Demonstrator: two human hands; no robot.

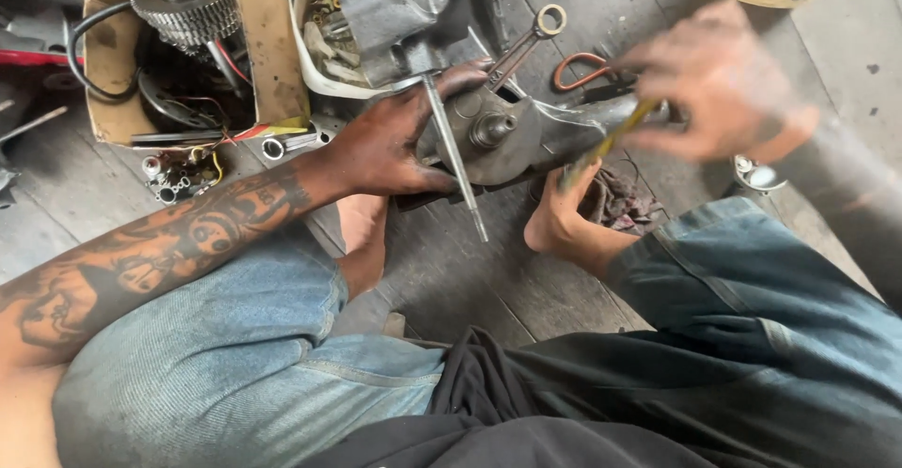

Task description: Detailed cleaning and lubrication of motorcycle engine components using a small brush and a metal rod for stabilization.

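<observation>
Left hand (390, 144) gripping grey metal engine casing (526, 134), pinning it against floor (470, 271) between bare feet so it sits steady. Right hand (719, 83), blurred, closing around yellow-handled tool (601, 144), working casing's far end. Ring spanner (521, 45) lying behind; gear cluster (183, 7) resting in cardboard box (272, 54) toward floor's far-left corner.

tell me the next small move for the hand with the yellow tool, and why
Probably bring the blurred right hand and its yellow-handled tool down onto the grey metal casing; the left hand already grips that casing, and the tool's tip sits at it.
</observation>
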